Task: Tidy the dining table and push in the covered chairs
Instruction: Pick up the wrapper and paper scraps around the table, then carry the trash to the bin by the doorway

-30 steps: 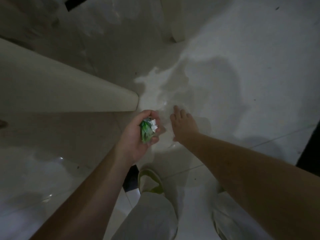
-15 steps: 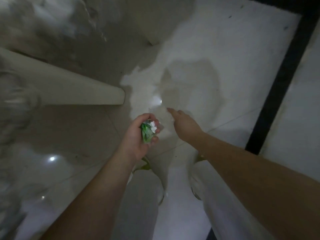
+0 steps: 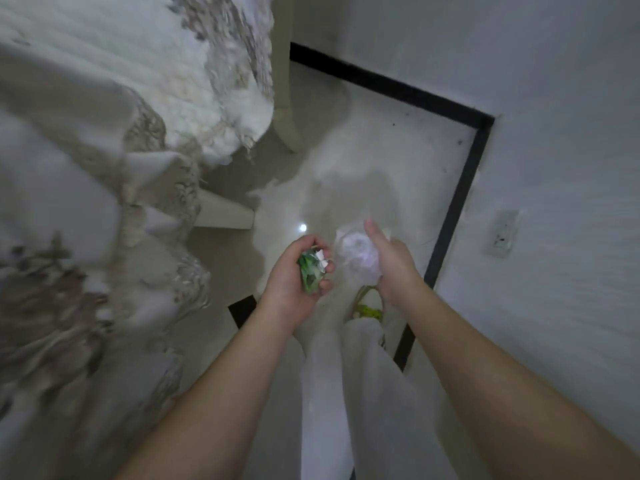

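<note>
My left hand (image 3: 294,282) is closed around a crumpled green and white wrapper (image 3: 311,271), held over the floor in front of me. Beside it, my right hand (image 3: 394,268) grips a crumpled clear plastic bag (image 3: 353,254) with a pale purple tint. The two hands are close together, almost touching. At the left hangs the lace-edged cloth of a covered chair (image 3: 159,188), blurred by motion. More lace cloth (image 3: 207,64) drapes down at the upper left.
A cream table leg (image 3: 284,98) stands on the glossy white floor (image 3: 381,150), with a cream base bar (image 3: 225,216) under the cloth. A black floor border (image 3: 453,209) runs along the white wall (image 3: 554,168), which carries a socket (image 3: 502,233). My white trousers and green-strapped sandal (image 3: 369,310) are below.
My view swung up and left, bringing the covered chair and wall into sight. My right hand, open before, now holds a crumpled plastic bag. The left hand still holds the wrapper.
</note>
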Demonstrator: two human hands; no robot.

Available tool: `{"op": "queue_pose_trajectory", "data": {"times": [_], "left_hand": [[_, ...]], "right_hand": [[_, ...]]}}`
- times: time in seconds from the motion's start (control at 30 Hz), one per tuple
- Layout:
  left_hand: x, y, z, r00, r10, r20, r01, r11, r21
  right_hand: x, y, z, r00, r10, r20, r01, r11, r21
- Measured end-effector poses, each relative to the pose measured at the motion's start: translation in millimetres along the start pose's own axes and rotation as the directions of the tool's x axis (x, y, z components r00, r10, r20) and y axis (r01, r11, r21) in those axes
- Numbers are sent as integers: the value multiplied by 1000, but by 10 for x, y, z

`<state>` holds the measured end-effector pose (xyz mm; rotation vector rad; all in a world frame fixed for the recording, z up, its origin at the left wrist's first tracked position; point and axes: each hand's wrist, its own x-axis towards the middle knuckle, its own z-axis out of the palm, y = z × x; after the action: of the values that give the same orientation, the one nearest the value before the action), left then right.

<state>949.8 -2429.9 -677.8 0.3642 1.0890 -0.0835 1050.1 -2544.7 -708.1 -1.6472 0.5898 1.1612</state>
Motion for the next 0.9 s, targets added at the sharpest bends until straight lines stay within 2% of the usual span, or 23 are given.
{"op": "queue_pose_trajectory", "data": {"times": [0.1,0.23,0.33,0.43,0.63,0.8,0.9], "left_hand": [[-495,202,164,999,37,30,-38,999,32],[-1169,455,304,983,132,128,-141,988,62],[-1601,660,344,965,186,186,-197,979,43],[-2001,930,345,952,214,220,-218,976,-7],[-2723,1286,259,908,310,280,-310,950,-47],[-3131,1391,59,880,359,312,-351,933,-85],[-3356,1433,-149,871,395,293,-372,919,-133]], "right_hand": [[-441,-283,-36,995,-72,64,67,994,88],[-971,-608,26,989,-112,101,101,989,107],[-1378,-743,157,970,-163,183,147,985,95],[-1795,-904,296,963,-176,203,162,983,84],[-2540,-1227,606,956,-202,211,159,966,204],[-3124,-1418,930,917,-250,312,163,947,278],[-3314,-1418,1145,821,-265,506,33,906,422]]}}
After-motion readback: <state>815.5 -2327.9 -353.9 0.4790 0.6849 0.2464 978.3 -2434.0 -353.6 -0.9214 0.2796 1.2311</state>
